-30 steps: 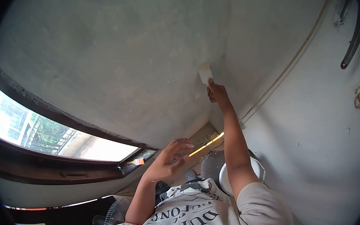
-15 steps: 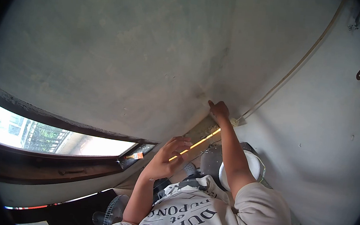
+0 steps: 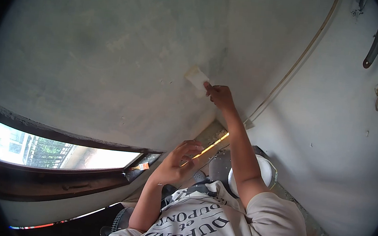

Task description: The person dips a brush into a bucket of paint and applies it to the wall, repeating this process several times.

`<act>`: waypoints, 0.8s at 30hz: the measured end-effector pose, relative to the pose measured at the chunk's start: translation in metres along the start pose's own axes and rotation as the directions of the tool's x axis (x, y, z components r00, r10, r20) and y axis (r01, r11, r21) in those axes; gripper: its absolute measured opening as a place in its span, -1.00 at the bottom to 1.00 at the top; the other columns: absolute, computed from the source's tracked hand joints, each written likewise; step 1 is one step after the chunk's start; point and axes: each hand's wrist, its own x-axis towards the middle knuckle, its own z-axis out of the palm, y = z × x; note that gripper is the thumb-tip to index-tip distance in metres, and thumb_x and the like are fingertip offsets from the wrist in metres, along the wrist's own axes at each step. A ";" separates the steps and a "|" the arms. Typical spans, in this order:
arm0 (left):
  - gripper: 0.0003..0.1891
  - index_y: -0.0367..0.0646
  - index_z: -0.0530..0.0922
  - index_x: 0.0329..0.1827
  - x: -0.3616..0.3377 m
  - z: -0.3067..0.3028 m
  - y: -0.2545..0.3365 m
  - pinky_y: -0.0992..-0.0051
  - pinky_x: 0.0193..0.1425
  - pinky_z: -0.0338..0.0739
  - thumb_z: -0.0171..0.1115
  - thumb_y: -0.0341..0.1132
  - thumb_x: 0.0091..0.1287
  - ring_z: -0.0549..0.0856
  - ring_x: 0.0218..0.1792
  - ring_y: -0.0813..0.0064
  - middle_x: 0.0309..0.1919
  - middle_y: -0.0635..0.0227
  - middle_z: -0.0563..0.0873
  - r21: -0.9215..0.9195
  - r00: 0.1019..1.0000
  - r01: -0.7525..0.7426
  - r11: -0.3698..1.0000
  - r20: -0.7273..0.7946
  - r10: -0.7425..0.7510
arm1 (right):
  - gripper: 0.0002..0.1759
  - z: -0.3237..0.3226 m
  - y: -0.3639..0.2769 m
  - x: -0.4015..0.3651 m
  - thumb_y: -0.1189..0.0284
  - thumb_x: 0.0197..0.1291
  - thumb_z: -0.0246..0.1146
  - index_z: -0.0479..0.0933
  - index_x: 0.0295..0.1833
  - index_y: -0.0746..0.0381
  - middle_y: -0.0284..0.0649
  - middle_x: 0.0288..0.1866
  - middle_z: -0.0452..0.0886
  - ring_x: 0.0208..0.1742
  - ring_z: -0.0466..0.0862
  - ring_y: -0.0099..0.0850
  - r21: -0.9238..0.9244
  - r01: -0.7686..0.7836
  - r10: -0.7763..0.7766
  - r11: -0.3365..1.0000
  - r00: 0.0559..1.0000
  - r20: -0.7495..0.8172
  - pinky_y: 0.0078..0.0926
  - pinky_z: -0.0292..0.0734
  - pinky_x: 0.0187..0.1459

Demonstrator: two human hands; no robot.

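Nearest me, my left hand (image 3: 174, 164) hangs in front of my chest. Its fingers (image 3: 192, 144) are loosely curled and half open, holding nothing. A yellow strip (image 3: 216, 143) runs just beyond their tips, and I cannot tell whether they touch it.

Further out, my right hand (image 3: 220, 96) is up at the wall (image 3: 113, 56). Its fingers (image 3: 209, 88) are pinched shut on the near edge of a pale pad (image 3: 197, 77). The pad lies flat against the plaster just above and left of the fingertips, close beside the room corner.

I judge this to be mid-stroke in rubbing the wall down. The next move calls for even pressure, with the pad held flat as it slides over the neighbouring patch and the pinch kept firm.
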 end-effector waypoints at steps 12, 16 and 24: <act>-0.55 -0.27 0.38 0.38 -0.012 0.003 -0.005 0.31 0.31 0.49 0.18 -0.43 0.45 0.55 0.32 0.31 0.29 0.20 0.49 0.026 0.997 0.080 0.996 -0.026 -0.079 | -0.35 0.049 0.204 0.049 -0.19 0.31 0.23 0.65 -0.33 0.27 -0.34 -0.61 0.52 -0.65 0.44 -0.54 -0.006 -0.378 0.374 0.926 0.911 0.175 -0.53 0.35 -0.54; -0.57 -0.26 0.40 0.37 -0.014 0.008 -0.005 0.31 0.29 0.52 0.16 -0.45 0.46 0.55 0.32 0.31 0.29 0.20 0.49 0.068 0.996 0.083 0.994 -0.029 -0.081 | -0.32 0.047 0.223 0.041 -0.19 0.23 0.27 0.69 -0.17 0.33 -0.08 -0.43 0.72 -0.52 0.69 -0.28 -0.353 -0.411 0.436 0.841 0.900 -0.009 -0.28 0.59 -0.32; -0.68 -0.26 0.55 0.20 -0.015 0.024 -0.001 0.35 0.20 0.59 0.18 -0.45 0.40 0.60 0.22 0.27 0.25 0.16 0.53 0.063 0.997 0.058 0.996 -0.046 -0.055 | -0.39 0.059 0.150 0.062 -0.06 0.24 0.28 0.67 -0.45 0.35 -0.06 -0.54 0.70 -0.44 0.75 -0.18 -0.489 -0.213 0.053 0.846 0.945 -0.321 -0.20 0.65 -0.16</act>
